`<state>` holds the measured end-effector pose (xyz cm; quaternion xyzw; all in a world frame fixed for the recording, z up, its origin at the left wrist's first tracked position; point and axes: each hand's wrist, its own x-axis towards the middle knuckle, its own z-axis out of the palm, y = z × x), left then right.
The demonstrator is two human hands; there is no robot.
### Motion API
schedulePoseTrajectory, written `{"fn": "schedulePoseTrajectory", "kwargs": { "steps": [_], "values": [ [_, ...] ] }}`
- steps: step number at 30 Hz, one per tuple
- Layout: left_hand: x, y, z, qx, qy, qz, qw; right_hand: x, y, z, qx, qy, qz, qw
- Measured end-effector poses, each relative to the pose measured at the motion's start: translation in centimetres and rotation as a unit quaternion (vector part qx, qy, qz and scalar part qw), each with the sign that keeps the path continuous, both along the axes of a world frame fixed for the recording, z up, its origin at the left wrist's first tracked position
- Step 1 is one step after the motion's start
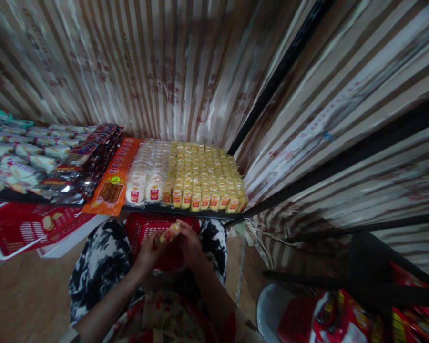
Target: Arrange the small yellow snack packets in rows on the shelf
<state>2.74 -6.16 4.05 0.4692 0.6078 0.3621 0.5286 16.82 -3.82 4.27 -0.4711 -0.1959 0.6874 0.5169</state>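
Observation:
My left hand (149, 252) and my right hand (188, 242) meet low in the middle, just below the shelf edge, over a red basket (146, 228) between my knees. Both hands are closed on one small yellow snack pack (169, 233) with a red label, held between the fingertips. Right above, on the dark shelf (186, 213), stand rows of the same yellow packs (203, 176), packed tightly up to the right corner. Next to them on the left are white round packs (145, 178).
Further left on the shelf lie an orange packet (111, 188), dark red packets (89, 162) and pale green-white packets (21, 157). A red crate (21, 228) sits at lower left. Red snack bags (329, 314) in a white tub are at lower right. Striped curtain behind.

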Motion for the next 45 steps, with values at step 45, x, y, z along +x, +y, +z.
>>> {"fn": "schedulePoseTrajectory", "kwargs": {
  "steps": [45],
  "values": [
    [18.2,9.2,6.6,0.304,0.199,-0.196,0.911,10.7,-1.1,0.1,0.248,-0.584,-0.198,0.747]
  ]
}}
